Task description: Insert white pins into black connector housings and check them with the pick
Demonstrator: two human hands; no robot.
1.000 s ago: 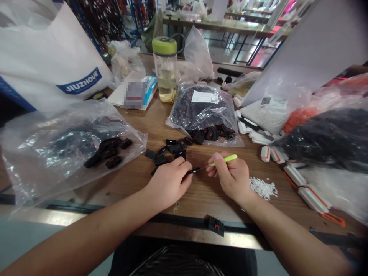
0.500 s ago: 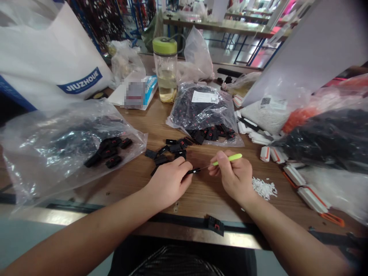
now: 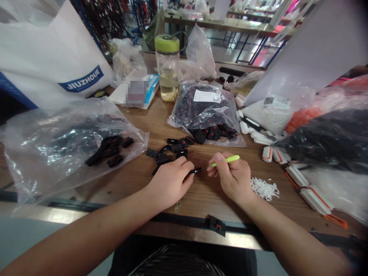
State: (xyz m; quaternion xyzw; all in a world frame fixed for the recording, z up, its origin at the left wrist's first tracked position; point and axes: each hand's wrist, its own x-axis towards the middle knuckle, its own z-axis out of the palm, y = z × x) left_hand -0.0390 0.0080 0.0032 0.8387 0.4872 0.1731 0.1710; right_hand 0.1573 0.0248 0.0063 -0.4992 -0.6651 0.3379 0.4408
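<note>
My left hand (image 3: 173, 179) pinches a small black plastic connector housing (image 3: 196, 170), whose end sticks out past the fingertips to the right. In my right hand (image 3: 234, 176) is a thin metal pick with a yellow-green handle (image 3: 230, 159), held like a pen. The pick's tip points left at the connector housing; whether it touches is too fine to tell. Just beyond my left hand lie several loose black connector housings (image 3: 163, 159). A small heap of white plastic pieces (image 3: 265, 188) is beside my right wrist.
A clear bag of black housings (image 3: 201, 103) lies ahead, another bag (image 3: 71, 126) at left. A lidded bottle (image 3: 167, 69) stands behind. White pieces with orange bands (image 3: 316, 199) line the right. One black housing (image 3: 216, 225) sits at the table's front edge.
My right hand and the pick have shifted slightly left, closer to the connector housing. The left hand keeps its hold; the whole view has moved a little.
</note>
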